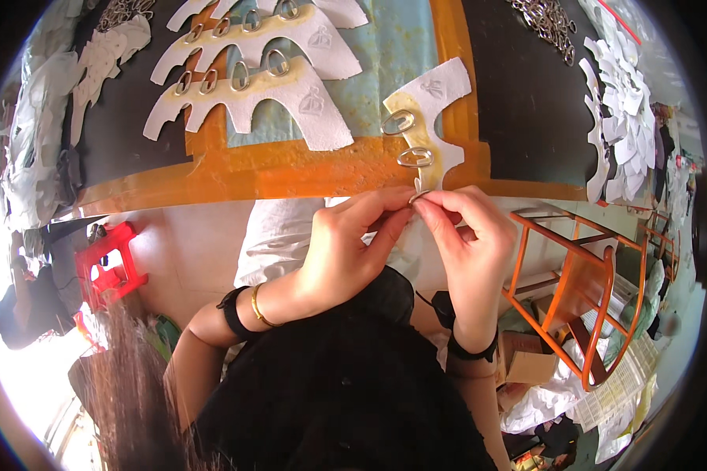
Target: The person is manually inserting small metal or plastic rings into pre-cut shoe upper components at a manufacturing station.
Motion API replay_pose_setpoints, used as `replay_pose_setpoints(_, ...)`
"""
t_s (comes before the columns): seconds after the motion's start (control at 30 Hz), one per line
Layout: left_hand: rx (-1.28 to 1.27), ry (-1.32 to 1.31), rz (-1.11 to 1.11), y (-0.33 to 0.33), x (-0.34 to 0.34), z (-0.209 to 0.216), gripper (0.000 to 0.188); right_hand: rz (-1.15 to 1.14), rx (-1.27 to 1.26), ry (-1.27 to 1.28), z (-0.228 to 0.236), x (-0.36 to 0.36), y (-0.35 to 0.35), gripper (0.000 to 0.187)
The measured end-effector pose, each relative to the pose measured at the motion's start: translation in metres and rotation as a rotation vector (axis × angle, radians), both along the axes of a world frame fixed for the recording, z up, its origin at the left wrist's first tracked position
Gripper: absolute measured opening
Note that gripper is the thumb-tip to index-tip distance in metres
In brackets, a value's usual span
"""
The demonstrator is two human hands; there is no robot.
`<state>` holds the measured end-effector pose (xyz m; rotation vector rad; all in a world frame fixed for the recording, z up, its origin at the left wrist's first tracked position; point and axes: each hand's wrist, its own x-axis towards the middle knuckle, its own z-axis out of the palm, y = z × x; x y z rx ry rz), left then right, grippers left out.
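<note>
At the table's front edge, my left hand [353, 239] and my right hand [470, 239] meet with thumbs and forefingers pinched. Between their fingertips is a small metal ring [419, 197], partly hidden, at the near end of a white cut piece [448, 145]. That piece has curved tabs, a stamped mark and a yellowish, glue-like stain along one side. Two silver oval rings, a farther one [398, 122] and a nearer one [415, 158], stand on its stained strip. To the left lie similar white pieces [322, 118] in overlapping rows, with silver oval rings [278, 63] on their tabs.
Orange-brown tape [283, 179] borders the blue-green work surface [361, 102]. Piles of metal rings [546, 27] and stacked white pieces [627, 118] sit at the right, with more white pieces [106, 59] far left. A wooden chair [573, 294] stands right; a red stool [110, 263], left.
</note>
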<state>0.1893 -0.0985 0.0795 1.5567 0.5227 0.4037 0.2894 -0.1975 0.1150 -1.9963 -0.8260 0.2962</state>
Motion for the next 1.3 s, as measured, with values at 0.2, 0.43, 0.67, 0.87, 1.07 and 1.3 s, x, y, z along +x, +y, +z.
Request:
replay_pose_setpoints(0.2, 0.191, -0.109, -0.037, 0.006, 0.002, 0.002, 0.018, -0.044, -0.038, 0.173, 0.001, 0.000, 0.001, 0.011)
replay_pose_setpoints(0.43, -0.229, 0.069, -0.042, 0.010, 0.000, 0.005, 0.017, 0.021, -0.102, 0.008, -0.002, 0.002, 0.004, 0.016)
replay_pose_setpoints(0.67, -0.512, 0.067, -0.037, 0.018, 0.000, 0.010, 0.016, -0.011, -0.040, 0.049, 0.009, 0.000, 0.003, 0.017)
replay_pose_setpoints(0.87, -0.686, 0.079, -0.121, 0.020, 0.000, 0.020, 0.024, 0.052, -0.058, 0.006, 0.006, -0.002, 0.001, 0.018)
replay_pose_setpoints(1.07, -0.674, 0.131, -0.129, 0.021, -0.001, 0.016, 0.025, 0.010, -0.037, -0.078, 0.005, -0.003, -0.001, 0.020)
replay_pose_setpoints(1.3, -0.630, 0.122, -0.123, 0.022, 0.000, 0.016, 0.023, -0.015, -0.082, -0.035, 0.005, 0.000, -0.003, 0.016)
